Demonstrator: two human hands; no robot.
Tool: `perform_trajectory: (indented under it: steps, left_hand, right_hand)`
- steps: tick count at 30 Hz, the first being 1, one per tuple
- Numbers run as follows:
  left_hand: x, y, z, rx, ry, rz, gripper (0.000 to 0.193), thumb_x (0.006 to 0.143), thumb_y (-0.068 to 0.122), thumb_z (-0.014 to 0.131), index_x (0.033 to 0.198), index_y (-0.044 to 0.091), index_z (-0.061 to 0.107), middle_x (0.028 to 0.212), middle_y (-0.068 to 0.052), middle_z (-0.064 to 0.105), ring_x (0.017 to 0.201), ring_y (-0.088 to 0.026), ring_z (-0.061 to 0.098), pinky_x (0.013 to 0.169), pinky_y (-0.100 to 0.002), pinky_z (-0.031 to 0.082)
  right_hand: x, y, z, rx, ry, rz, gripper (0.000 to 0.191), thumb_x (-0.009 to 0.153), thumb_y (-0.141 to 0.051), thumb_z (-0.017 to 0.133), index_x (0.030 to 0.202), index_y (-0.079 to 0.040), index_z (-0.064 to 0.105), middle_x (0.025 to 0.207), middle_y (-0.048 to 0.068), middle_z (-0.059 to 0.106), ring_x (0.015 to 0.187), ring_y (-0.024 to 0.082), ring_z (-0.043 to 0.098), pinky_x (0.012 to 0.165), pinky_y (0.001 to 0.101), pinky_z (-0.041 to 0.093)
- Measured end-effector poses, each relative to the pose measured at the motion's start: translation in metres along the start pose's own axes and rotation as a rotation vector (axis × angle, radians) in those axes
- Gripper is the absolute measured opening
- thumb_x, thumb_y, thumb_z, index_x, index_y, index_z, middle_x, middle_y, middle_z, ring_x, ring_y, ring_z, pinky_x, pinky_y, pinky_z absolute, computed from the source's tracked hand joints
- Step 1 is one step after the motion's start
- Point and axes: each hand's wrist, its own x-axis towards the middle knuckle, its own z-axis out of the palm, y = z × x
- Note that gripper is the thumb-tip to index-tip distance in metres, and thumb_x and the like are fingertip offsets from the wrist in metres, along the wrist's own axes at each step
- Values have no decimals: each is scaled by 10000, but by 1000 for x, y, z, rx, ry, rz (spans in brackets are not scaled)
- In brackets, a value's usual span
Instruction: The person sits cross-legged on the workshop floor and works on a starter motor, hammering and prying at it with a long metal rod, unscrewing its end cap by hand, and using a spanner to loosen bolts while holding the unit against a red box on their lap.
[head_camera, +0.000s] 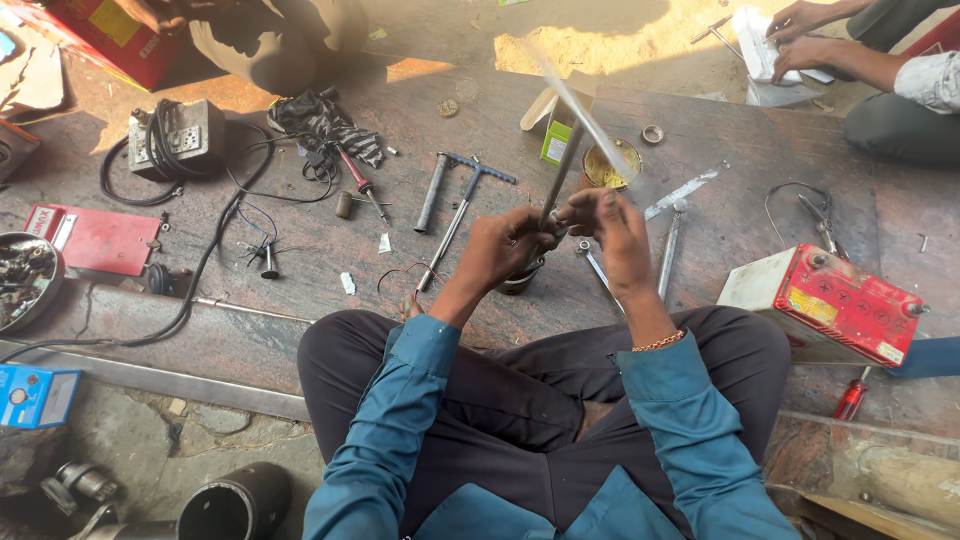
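Head view: the left hand (500, 250) is clenched around a metal rod (560, 180), keeping it upright over a small round part (520, 280) on the stone floor (300, 330), while the right hand (615, 225) pinches a pale blurred strip (585, 115) at the rod's top.

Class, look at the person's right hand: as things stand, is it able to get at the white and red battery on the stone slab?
Probably yes. The battery sits uncovered on the same side as the right hand, with bare slab between, though that hand is gripping a thin rod.
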Motion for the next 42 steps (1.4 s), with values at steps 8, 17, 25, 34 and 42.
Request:
perform_trajectory:
  steps: [8, 17, 25, 34, 42]
  left_hand:
    - [6, 15, 5, 218, 100, -55, 379, 832, 253, 877, 1007, 19, 636, 909, -124, 716, 847, -274, 727, 761, -386, 573]
    - [0, 2, -13, -13, -127, 77, 373, 941, 123, 719, 1295, 67, 618, 1138, -186, 727, 1080, -400, 699, 871, -464, 569]
    - [-2, -5, -2, 238, 0, 9, 259, 869, 246, 847, 1046, 110, 718, 960, -110, 751, 948, -324, 714, 867, -438, 551]
    - [0, 12, -15, 239, 84, 176, 624, 705, 408, 886, 1217, 108, 693, 1153, -60, 704, 1162, -286, 564, 1003, -459, 435]
    - [0, -1, -13, 268, 2, 130, 409, 775, 307, 860, 1144, 157, 767, 1074, -4, 767, 1139, -252, 576, 1010, -438, 392]
  right_hand:
    - [-14, -17, 35, -171, -97, -333, 272, 1015, -124, 702, 1245, 6, 637, 1200, 78, 705, 989, 96, 628, 885, 277, 540]
    - [-15, -28, 47, -438, 11, -365, 207, 1019, -100, 697, 1216, -41, 715, 1097, 45, 720, 987, 116, 643, 880, 280, 556]
    - [-17, -28, 49, -507, 30, -390, 203, 1004, -135, 720, 1198, -75, 726, 1077, 33, 703, 964, 115, 627, 865, 276, 535]
    - [-16, -24, 47, -525, 12, -390, 200, 1000, -98, 715, 1198, -72, 720, 1098, 25, 732, 966, 122, 611, 872, 291, 532]
    - [-15, -20, 49, -434, -21, -374, 191, 1035, -79, 666, 1222, -42, 678, 1156, 50, 700, 1027, 105, 665, 850, 242, 639]
